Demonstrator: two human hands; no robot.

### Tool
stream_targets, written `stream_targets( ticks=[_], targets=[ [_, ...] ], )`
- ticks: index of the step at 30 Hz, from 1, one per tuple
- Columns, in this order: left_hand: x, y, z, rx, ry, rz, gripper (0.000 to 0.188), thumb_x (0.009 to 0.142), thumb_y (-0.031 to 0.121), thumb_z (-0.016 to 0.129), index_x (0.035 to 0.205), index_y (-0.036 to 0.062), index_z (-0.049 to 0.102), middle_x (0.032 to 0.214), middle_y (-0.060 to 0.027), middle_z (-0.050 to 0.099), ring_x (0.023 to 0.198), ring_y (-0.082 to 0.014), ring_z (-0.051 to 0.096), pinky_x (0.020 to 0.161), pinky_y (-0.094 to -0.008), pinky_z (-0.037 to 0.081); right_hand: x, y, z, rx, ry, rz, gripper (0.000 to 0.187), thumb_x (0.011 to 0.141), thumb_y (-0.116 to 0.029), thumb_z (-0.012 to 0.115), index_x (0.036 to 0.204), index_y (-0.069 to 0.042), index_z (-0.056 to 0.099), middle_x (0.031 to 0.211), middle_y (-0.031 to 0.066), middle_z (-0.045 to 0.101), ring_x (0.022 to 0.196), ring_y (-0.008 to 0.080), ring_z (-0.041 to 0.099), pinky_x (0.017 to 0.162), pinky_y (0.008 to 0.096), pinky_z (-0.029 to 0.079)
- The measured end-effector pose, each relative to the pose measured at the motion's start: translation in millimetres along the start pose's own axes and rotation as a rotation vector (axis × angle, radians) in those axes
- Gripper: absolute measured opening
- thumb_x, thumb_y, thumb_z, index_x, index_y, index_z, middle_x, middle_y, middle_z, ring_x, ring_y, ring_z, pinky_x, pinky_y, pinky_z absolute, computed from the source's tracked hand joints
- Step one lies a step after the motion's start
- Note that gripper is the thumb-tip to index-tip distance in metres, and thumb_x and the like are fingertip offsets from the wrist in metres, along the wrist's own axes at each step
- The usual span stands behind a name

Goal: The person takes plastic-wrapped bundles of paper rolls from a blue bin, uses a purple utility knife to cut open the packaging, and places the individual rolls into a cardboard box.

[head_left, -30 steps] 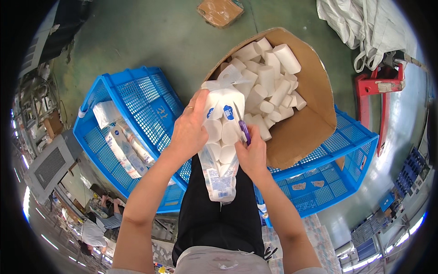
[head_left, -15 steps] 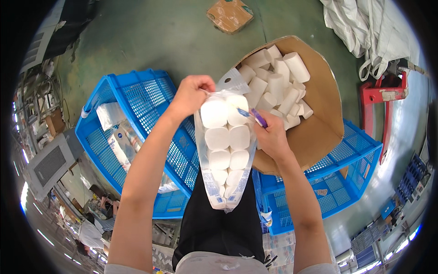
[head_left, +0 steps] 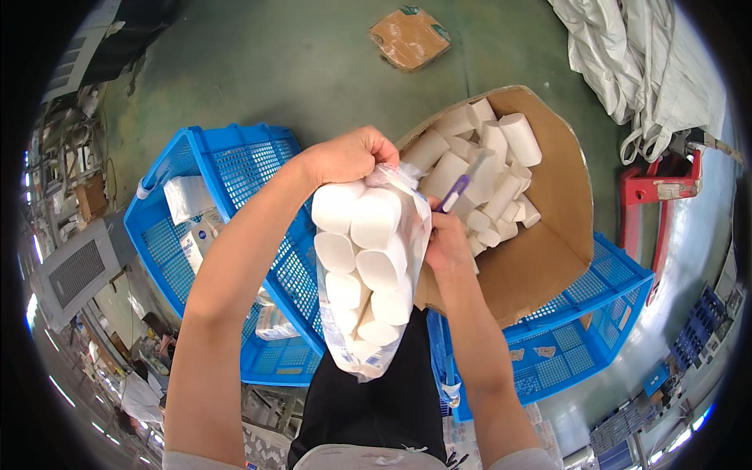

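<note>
A clear plastic bag of white paper rolls (head_left: 345, 254) hangs upright in front of me, its rolls stacked in two columns. My left hand (head_left: 356, 157) is closed in a pinch on the gathered plastic at its top. At the bag's right side, my right hand (head_left: 449, 239) grips a purple-handled knife (head_left: 454, 193), with the pale blade pointing up and away from me. Some of the right fingers are hidden behind the bag's edge, so I cannot tell whether they also hold the plastic. Loose white rolls (head_left: 497, 160) fill part of the cardboard box (head_left: 560, 196) beyond the knife.
The box rests on a blue plastic crate (head_left: 564, 352) at the right. Another blue crate (head_left: 243, 172) at the left holds wrapped packs (head_left: 188, 200). A taped brown package (head_left: 410, 39) lies on the floor ahead. White sacks (head_left: 642, 70) and a red pallet jack (head_left: 662, 184) are at far right.
The bag has turned and shifted left, its top flap now bunched under my left hand. The knife has moved off the bag's front to its right, blade now pointing up and away.
</note>
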State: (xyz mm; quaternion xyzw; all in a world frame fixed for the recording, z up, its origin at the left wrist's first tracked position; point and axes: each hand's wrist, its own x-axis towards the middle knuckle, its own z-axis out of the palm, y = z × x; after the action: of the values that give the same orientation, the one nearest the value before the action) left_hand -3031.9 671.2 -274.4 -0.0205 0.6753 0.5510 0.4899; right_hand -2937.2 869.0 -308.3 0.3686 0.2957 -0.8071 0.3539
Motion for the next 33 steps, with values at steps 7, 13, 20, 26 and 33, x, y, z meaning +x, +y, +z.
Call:
stream_targets(
  ticks=[7, 13, 20, 26, 33],
  targets=[
    [-25.6, -38.6, -2.3, -0.13, 0.504, -0.19, 0.016, 0.07, 0.008, 0.06, 0.084, -0.0009, 0.062, 0.077, -0.0062, 0.061, 0.072, -0.013, 0.056, 0.067, -0.024, 0.046, 4.7, -6.8, 6.5, -0.257, 0.219, -0.036, 0.007, 0.074, -0.007, 0.047, 0.076, -0.005, 0.053, 0.065, -0.0005, 0.049, 0.057, 0.0087, 0.043, 0.05, 0.0227, 0.034],
    [-69.9, -84.9, 77.0, 0.07, 0.638, -0.019, 0.027, 0.075, 0.019, 0.06, 0.089, -0.0044, 0.061, 0.082, -0.0172, 0.064, 0.073, -0.0253, 0.062, 0.066, -0.031, 0.048, -33.8, -5.8, 4.1, -0.452, 0.047, -0.195, 0.018, 0.073, -0.011, 0.057, 0.088, 0.0, 0.055, 0.072, -0.0006, 0.052, 0.064, 0.0072, 0.045, 0.058, 0.0214, 0.037],
    [-155.8, -122.8, 172.3, -0.428, 0.489, -0.713, 0.031, 0.069, 0.017, 0.059, 0.091, -0.0046, 0.06, 0.083, -0.0185, 0.063, 0.079, -0.0282, 0.062, 0.068, -0.0354, 0.049, -79.4, 39.4, -58.3, -0.601, 0.294, -0.132, 0.025, 0.077, -0.011, 0.056, 0.095, 0.006, 0.053, 0.074, 0.005, 0.055, 0.066, 0.0104, 0.049, 0.061, 0.0234, 0.041],
    [-190.5, -131.7, 253.8, -1.115, 0.648, -0.56, 0.048, 0.062, -0.005, 0.048, 0.11, -0.0052, 0.05, 0.098, -0.0119, 0.059, 0.088, -0.0203, 0.059, 0.074, -0.0301, 0.047, -152.9, 80.9, -63.2, -0.753, 0.295, 0.635, 0.018, 0.075, -0.009, 0.05, 0.088, 0.003, 0.053, 0.048, 0.0035, 0.041, 0.036, 0.0101, 0.035, 0.032, 0.0254, 0.026],
    [-174.3, -54.5, 252.2, -0.623, 0.668, -0.349, 0.05, 0.062, -0.005, 0.047, 0.111, -0.0027, 0.046, 0.094, -0.0108, 0.056, 0.082, -0.0209, 0.057, 0.075, -0.0305, 0.046, -227.9, 68.9, -57.4, 0.132, 0.305, 0.517, 0.022, 0.073, 0.003, 0.046, 0.094, -0.003, 0.045, 0.061, 0.0028, 0.044, 0.038, 0.0078, 0.029, 0.034, 0.0235, 0.023]
  ],
)
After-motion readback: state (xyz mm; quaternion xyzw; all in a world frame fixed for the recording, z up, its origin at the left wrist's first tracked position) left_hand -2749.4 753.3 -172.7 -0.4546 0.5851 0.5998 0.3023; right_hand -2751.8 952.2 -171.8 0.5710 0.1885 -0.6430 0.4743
